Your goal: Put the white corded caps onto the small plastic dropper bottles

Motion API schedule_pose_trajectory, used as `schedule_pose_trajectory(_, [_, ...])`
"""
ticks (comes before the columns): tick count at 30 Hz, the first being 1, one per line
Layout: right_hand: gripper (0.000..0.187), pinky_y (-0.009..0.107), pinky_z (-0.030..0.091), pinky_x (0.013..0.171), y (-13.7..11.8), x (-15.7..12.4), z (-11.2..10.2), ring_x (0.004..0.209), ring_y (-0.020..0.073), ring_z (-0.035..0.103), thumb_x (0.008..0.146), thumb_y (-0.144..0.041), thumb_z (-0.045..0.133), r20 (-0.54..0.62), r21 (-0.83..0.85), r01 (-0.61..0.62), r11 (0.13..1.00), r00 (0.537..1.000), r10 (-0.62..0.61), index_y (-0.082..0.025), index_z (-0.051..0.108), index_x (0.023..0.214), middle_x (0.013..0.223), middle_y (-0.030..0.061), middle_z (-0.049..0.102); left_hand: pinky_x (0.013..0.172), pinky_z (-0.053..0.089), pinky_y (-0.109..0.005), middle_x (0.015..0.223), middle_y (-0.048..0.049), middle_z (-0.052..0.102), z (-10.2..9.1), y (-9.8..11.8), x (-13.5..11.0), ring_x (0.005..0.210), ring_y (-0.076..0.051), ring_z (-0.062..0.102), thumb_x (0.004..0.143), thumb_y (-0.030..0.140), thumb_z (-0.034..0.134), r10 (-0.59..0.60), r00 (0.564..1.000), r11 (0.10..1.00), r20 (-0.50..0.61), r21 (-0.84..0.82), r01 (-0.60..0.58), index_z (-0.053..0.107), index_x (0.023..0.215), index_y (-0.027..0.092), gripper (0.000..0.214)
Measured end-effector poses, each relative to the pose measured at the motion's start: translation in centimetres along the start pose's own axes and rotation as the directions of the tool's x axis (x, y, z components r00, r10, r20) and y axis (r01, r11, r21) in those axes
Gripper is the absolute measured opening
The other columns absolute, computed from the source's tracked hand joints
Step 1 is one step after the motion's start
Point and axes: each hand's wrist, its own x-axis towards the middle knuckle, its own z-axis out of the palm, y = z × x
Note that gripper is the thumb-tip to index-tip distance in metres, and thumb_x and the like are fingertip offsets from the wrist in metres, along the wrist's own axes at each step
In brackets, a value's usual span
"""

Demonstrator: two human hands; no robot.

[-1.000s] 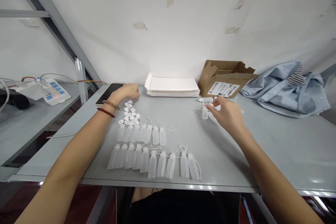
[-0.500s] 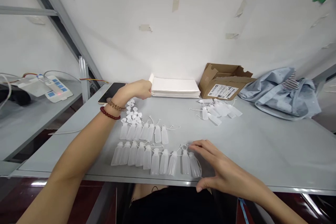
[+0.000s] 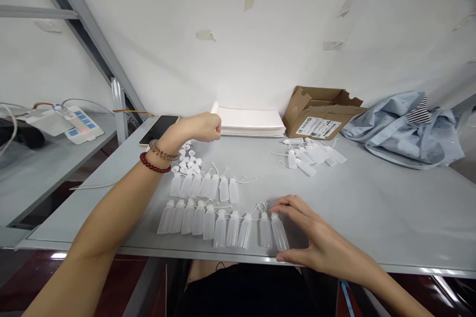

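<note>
My left hand (image 3: 206,127) is curled closed at the left end of a stack of white paper (image 3: 253,121); whatever its fingers hold is hidden. My right hand (image 3: 307,235) spans the rightmost small plastic bottle (image 3: 279,233) lengthwise, fingertips at its neck and thumb at its base. That translucent bottle lies at the end of a front row of similar bottles (image 3: 220,230). Behind this row lies a shorter row of bottles (image 3: 206,186) with thin white cords at their necks. Loose white caps (image 3: 190,162) are heaped under my left wrist.
A phone (image 3: 158,129) lies behind my left wrist. More bottles (image 3: 314,153) are piled before an open cardboard box (image 3: 322,114). Blue cloth (image 3: 401,131) is bunched at the right. A power strip (image 3: 84,126) with cables sits on the left table.
My left hand has shifted slightly right along the paper stack. The rightmost bottle has turned and moved a little right, and my right thumb has risen nearer its base.
</note>
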Motion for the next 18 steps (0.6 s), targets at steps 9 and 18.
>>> schedule_pose_trajectory(9, [0.055,0.036,0.052,0.085,-1.1,3.5,-4.3,0.103,0.0220,0.057,0.082,-0.039,0.067,-0.292,-0.182,0.255,0.950,0.908,-0.300,-0.026,0.048,0.131,0.121,0.0097,0.056,0.062,0.046,-0.024,0.087,-0.0077,0.072,0.0,3.0,-2.0,0.078,-0.018,0.066,0.073,0.018,0.056,0.277,0.959,0.916,-0.066,-0.283,-0.284,0.062,0.099,0.011,0.027])
schedule_pose_trajectory(18, [0.052,0.038,0.049,0.080,1.2,8.4,-4.6,0.098,0.0224,0.057,0.074,-0.039,0.073,-0.418,0.358,0.294,0.886,0.899,-0.130,-0.030,0.061,0.124,0.115,0.0056,0.063,0.063,0.048,-0.024,0.088,-0.0066,0.073,1.9,5.2,-1.9,0.076,-0.016,0.067,0.076,0.021,0.060,0.453,0.871,0.731,-0.188,-0.481,-0.484,0.063,0.102,0.013,0.028])
